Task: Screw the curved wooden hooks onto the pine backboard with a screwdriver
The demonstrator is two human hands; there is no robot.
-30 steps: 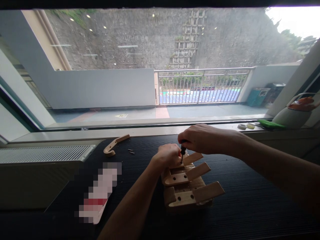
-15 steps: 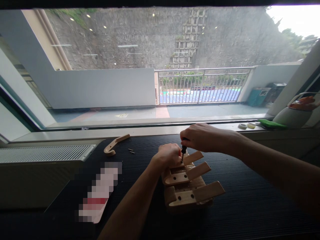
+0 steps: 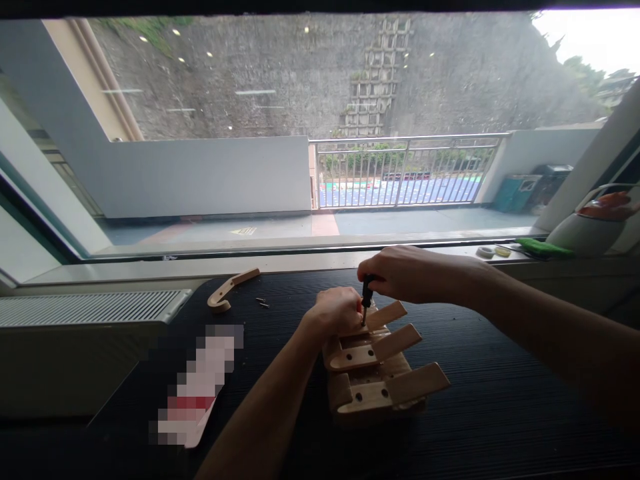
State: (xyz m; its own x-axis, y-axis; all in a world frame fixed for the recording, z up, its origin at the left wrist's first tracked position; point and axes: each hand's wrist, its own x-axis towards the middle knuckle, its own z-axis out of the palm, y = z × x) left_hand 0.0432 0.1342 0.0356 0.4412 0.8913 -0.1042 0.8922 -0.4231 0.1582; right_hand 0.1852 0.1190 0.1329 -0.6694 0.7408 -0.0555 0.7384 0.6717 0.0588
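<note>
A screwdriver [image 3: 367,292] with a black handle is gripped in my right hand [image 3: 385,269], its shaft pointing down. The tip meets the farthest wooden hook [image 3: 387,315] on a wooden board [image 3: 400,365]. My left hand [image 3: 340,309] is closed around the left end of that hook, close beside the screwdriver tip; its fingertips are partly hidden. Two more wooden hooks, the middle one [image 3: 373,351] and the nearest one [image 3: 393,390], lie across the board, each with two dark holes or screw heads showing.
On the black table [image 3: 480,427] lie a loose wooden hook [image 3: 233,291], several small screws [image 3: 263,303] and a blurred pink-white packet [image 3: 200,383]. Tape rolls [image 3: 493,252], a green item [image 3: 545,248] and a white pot [image 3: 590,230] stand on the window sill. A radiator [image 3: 90,310] is at left.
My right hand has turned slightly on the screwdriver, its fingers shifting a little left so more of the handle shows. The left hand and the hooks stay in place.
</note>
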